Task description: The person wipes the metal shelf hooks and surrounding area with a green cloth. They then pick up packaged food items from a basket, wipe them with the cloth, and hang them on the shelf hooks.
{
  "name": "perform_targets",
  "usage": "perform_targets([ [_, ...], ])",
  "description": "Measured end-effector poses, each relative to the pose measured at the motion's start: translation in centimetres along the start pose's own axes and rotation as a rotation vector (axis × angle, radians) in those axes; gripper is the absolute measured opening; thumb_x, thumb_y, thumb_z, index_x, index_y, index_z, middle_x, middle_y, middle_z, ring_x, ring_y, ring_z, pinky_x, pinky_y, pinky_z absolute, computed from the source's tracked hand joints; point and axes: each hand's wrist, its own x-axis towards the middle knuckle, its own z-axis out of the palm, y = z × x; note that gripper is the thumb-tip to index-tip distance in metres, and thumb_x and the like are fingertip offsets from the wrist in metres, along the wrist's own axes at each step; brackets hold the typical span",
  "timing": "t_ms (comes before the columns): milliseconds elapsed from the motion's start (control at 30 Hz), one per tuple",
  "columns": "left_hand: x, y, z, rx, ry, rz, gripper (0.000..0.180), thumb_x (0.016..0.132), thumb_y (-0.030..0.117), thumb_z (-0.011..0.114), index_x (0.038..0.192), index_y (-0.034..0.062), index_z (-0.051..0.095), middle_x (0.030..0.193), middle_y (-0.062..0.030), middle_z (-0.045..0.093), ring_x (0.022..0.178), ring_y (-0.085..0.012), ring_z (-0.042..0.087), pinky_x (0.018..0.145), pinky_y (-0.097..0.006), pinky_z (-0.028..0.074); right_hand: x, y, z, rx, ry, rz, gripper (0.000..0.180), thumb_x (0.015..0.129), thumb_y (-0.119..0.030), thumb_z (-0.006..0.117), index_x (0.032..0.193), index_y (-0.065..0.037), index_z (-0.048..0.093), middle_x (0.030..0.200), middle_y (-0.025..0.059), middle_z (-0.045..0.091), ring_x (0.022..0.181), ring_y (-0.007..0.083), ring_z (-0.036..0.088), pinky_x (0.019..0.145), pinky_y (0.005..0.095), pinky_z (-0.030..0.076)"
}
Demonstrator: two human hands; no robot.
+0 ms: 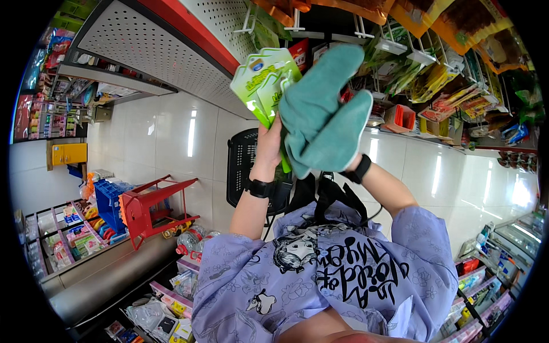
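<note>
My left hand (pixel 270 143) is closed around several bright green hanging packets (pixel 264 86), which fan out above the fingers. A teal cloth (pixel 320 108), bunched and folded, covers my right hand, so its fingers are hidden; only the wrist (pixel 359 168) with a black band shows. The cloth is in that hand and presses up against the right side of the packets. Both hands are raised in front of my chest, close to a shelf rack. What is printed on the packets is too small to make out.
Hooks with hanging packets (pixel 440 97) fill the rack ahead and to the right. A grey perforated shelf panel (pixel 154 54) stands at the left. Below the hands is a black basket (pixel 243 166). A red stool (pixel 157 208) and a blue crate (pixel 108 203) are at the left.
</note>
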Motion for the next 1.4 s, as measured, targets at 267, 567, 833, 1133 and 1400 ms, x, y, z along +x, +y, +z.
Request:
perform_targets([
  [267, -0.3, -0.5, 0.9, -0.041, 0.097, 0.040, 0.033, 0.091, 0.014, 0.046, 0.121, 0.0016, 0.042, 0.116, -0.0085, 0.051, 0.102, -0.0174, 0.050, 0.086, -0.032, 0.042, -1.3, 0.8, 4.1, 0.128, 0.054, 0.019, 0.043, 0.072, -0.026, 0.063, 0.106, -0.002, 0.051, 0.097, 0.0186, 0.054, 0.084, 0.0292, 0.054, 0.070, 0.0337, 0.045],
  [567, -1.0, 1.0, -1.2, -0.205, 0.039, 0.026, 0.032, 0.089, 0.011, 0.050, 0.118, 0.0007, 0.044, 0.114, -0.0084, 0.052, 0.099, -0.0179, 0.053, 0.086, -0.033, 0.044, 0.9, 5.2, -1.7, 0.274, -0.184, 0.206, 0.027, 0.075, -0.025, 0.060, 0.092, -0.004, 0.060, 0.087, 0.0162, 0.059, 0.079, 0.0263, 0.057, 0.067, 0.0327, 0.047],
  [833, -0.7, -0.4, -2.6, -0.138, 0.094, 0.047, 0.035, 0.085, 0.009, 0.056, 0.117, 0.0012, 0.046, 0.110, -0.0056, 0.053, 0.096, -0.0140, 0.053, 0.083, -0.028, 0.044, 3.8, 3.5, -1.4, -0.433, 0.044, -0.535, 0.025, 0.066, -0.023, 0.064, 0.086, -0.010, 0.063, 0.076, 0.0084, 0.062, 0.065, 0.0268, 0.059, 0.060, 0.0325, 0.047],
  [1133, -2.8, -0.6, -10.6, -0.116, 0.263, 0.113, 0.037, 0.087, 0.015, 0.055, 0.119, 0.0007, 0.044, 0.112, -0.0078, 0.054, 0.098, -0.0168, 0.055, 0.082, -0.030, 0.046, 12.3, 1.9, 0.1, -0.686, -0.146, -0.331, 0.013, 0.065, -0.021, 0.058, 0.067, -0.009, 0.056, 0.064, 0.0104, 0.057, 0.059, 0.0289, 0.055, 0.053, 0.0379, 0.042],
  [1400, -1.9, 0.1, -12.3, -0.008, 0.213, 0.128, 0.039, 0.088, 0.012, 0.051, 0.124, 0.0033, 0.038, 0.117, -0.0087, 0.050, 0.101, -0.0201, 0.053, 0.083, -0.034, 0.048, 15.9, 3.1, 2.0, -0.825, -0.167, -0.327, 0.013, 0.063, -0.019, 0.058, 0.073, -0.010, 0.057, 0.067, 0.0084, 0.057, 0.062, 0.0277, 0.056, 0.054, 0.0365, 0.041],
])
